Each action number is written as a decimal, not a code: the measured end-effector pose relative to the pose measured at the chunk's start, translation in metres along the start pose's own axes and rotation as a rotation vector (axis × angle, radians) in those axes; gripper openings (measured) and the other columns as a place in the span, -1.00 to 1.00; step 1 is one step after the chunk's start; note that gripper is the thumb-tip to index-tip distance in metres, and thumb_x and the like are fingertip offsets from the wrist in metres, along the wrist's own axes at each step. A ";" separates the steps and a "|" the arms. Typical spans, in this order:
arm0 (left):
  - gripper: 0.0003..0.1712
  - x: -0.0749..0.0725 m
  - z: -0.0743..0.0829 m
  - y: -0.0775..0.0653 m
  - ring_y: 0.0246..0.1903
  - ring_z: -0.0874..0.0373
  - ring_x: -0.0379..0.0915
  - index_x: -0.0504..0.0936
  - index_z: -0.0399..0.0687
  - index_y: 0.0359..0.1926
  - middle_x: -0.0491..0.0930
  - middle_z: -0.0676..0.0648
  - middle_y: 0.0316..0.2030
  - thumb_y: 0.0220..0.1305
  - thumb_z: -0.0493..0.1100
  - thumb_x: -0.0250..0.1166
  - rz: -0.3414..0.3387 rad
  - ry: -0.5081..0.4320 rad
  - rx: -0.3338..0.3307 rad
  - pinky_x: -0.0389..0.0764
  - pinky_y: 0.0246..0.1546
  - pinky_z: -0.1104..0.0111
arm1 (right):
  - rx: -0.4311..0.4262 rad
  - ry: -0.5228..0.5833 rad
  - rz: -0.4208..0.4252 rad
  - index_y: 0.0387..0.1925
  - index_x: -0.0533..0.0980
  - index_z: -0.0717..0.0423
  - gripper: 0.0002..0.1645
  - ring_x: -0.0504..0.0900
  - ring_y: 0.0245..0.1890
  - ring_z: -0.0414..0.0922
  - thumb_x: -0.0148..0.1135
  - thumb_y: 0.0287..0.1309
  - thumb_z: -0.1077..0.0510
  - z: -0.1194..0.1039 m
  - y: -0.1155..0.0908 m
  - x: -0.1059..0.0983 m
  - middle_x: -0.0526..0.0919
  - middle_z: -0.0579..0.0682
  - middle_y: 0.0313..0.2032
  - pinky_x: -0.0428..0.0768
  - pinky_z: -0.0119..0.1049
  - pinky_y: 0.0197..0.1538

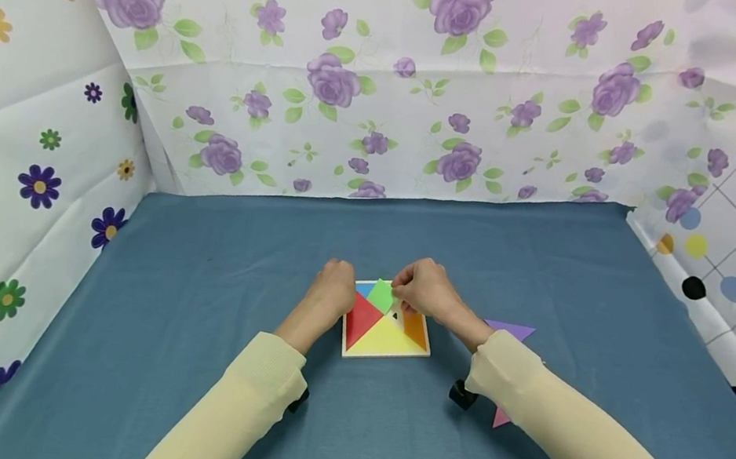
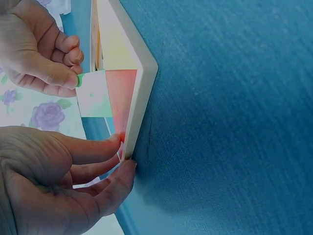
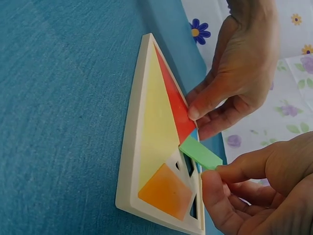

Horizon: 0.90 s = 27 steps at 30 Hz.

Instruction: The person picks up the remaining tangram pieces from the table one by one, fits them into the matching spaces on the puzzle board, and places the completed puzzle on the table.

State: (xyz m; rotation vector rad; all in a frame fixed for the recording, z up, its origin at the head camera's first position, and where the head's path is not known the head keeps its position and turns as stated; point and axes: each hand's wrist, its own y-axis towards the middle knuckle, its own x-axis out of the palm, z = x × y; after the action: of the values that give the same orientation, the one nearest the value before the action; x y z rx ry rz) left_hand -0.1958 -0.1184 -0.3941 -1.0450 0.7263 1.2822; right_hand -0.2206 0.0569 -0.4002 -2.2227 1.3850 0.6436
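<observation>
A tangram tray (image 1: 385,356) with a pale rim lies in front of me. My left hand (image 1: 333,288) grips its left edge, thumb on the rim beside the red triangle (image 3: 177,98) and fingers along the side. Between thumb and fingertips, my right hand (image 1: 426,290) pinches a green square piece (image 3: 201,154). That piece is tilted over the tray's far part, its other end close to the red triangle's tip. A yellow triangle (image 1: 387,339) and an orange piece (image 3: 165,192) sit in the tray, with a blue piece (image 1: 365,288) partly covered. Bare tray bottom shows beside the orange piece.
A purple triangle (image 1: 518,331) lies on the blue cloth (image 1: 221,303) to the right, partly behind the right forearm. Nearer me, a pink piece (image 1: 500,418) pokes out from under the right sleeve (image 1: 563,401). Flowered sheets (image 1: 327,120) stand behind the cloth.
</observation>
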 end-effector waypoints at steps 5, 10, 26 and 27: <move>-0.86 -0.001 -0.001 0.000 -0.09 -0.08 0.47 0.68 -0.39 -0.23 0.54 -0.31 -0.01 0.39 -0.49 0.17 0.001 -0.008 0.004 0.59 -0.19 0.18 | -0.022 -0.028 0.000 -0.23 0.74 0.34 -0.84 0.67 -0.58 0.01 0.27 0.37 0.34 0.002 0.001 0.001 0.72 0.13 -0.48 0.71 -0.24 -0.39; -0.82 0.000 -0.002 -0.001 -0.13 -0.06 0.46 0.67 -0.35 -0.32 0.54 -0.31 -0.02 0.39 -0.49 0.17 0.002 -0.012 0.002 0.59 -0.24 0.19 | -0.023 -0.064 0.008 -0.30 0.75 0.31 -0.83 0.67 -0.58 0.05 0.27 0.37 0.34 0.002 0.001 0.002 0.69 0.14 -0.54 0.71 -0.23 -0.38; -0.84 0.001 -0.001 0.000 -0.12 -0.07 0.49 0.70 -0.35 -0.31 0.54 -0.31 0.04 0.38 -0.49 0.20 0.002 -0.014 -0.019 0.61 -0.18 0.18 | -0.042 -0.146 0.029 -0.58 0.66 0.29 -0.66 0.25 -0.72 -0.18 0.23 0.35 0.35 0.002 0.003 0.005 0.38 -0.07 -0.74 0.26 -0.36 -0.56; -0.84 0.001 -0.001 0.000 -0.13 -0.06 0.48 0.70 -0.35 -0.30 0.54 -0.31 0.04 0.38 -0.48 0.20 0.002 -0.017 -0.021 0.61 -0.19 0.18 | -0.044 -0.148 0.031 -0.60 0.65 0.30 -0.64 0.20 -0.73 -0.19 0.23 0.35 0.35 0.002 0.003 0.005 0.30 -0.10 -0.75 0.22 -0.36 -0.56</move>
State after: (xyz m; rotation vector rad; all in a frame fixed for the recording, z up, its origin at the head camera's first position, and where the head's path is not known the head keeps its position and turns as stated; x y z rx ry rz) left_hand -0.1956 -0.1188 -0.3952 -1.0491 0.7019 1.3012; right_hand -0.2219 0.0532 -0.4056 -2.1433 1.3451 0.8385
